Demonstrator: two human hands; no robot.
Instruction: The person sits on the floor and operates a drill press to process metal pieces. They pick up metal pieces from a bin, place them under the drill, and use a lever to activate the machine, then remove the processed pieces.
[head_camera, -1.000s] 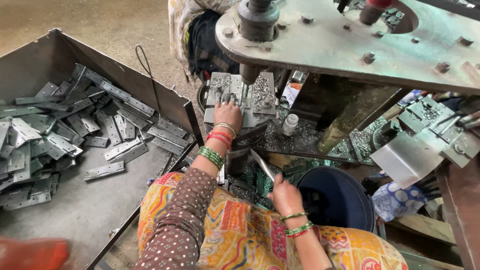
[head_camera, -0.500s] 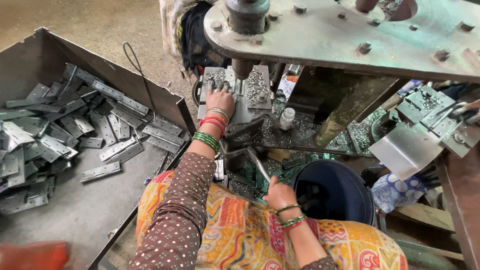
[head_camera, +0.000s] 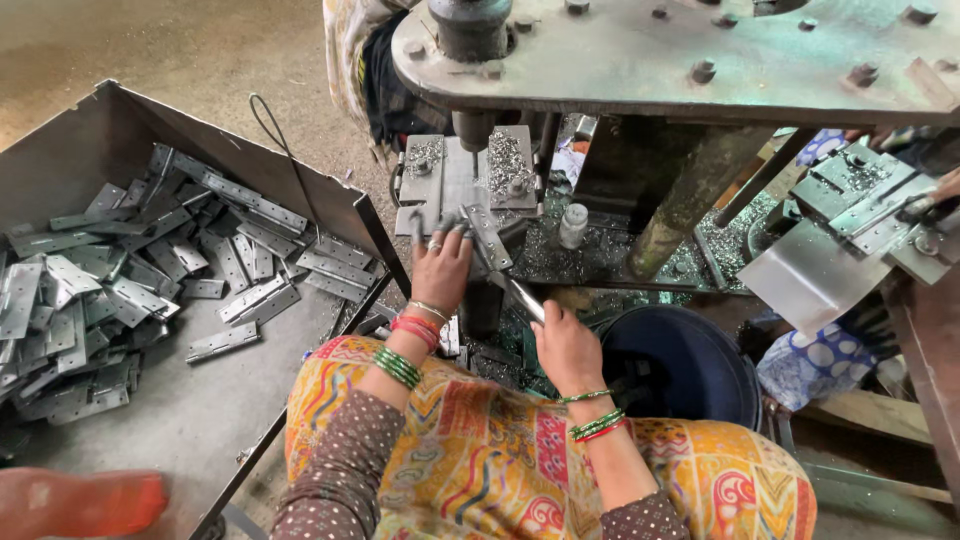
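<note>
My left hand (head_camera: 440, 268) reaches up to the drill bed (head_camera: 470, 180), fingers spread and curled over a hinge (head_camera: 487, 235) that lies tilted at the bed's front edge, just below the drill bit (head_camera: 473, 140). The fingertips press on the hinge's near end — a loose grasp, not a clenched fist. My right hand (head_camera: 565, 345) sits lower and closer to me, closed around a second hinge (head_camera: 522, 297) whose free end sticks up and left toward the bed's front edge. The 2 hinges come close but I cannot tell whether they touch.

Metal shavings (head_camera: 505, 160) lie heaped on the bed either side of the bit. A small white bottle (head_camera: 572, 225) stands upright just right of the bed. Beyond my right hand is a dark blue bucket (head_camera: 690, 365), its rim near my wrist.

To my left a big metal tray (head_camera: 180, 420) holds a pile of hinges (head_camera: 120, 270), crowded toward its far left corner, with a few loose ones strewn toward the right wall. The heavy press plate (head_camera: 680, 60) spans the top — bolts dotted along it. A bent metal sheet (head_camera: 815, 275) rests at the right, under another jig (head_camera: 860, 195).
</note>
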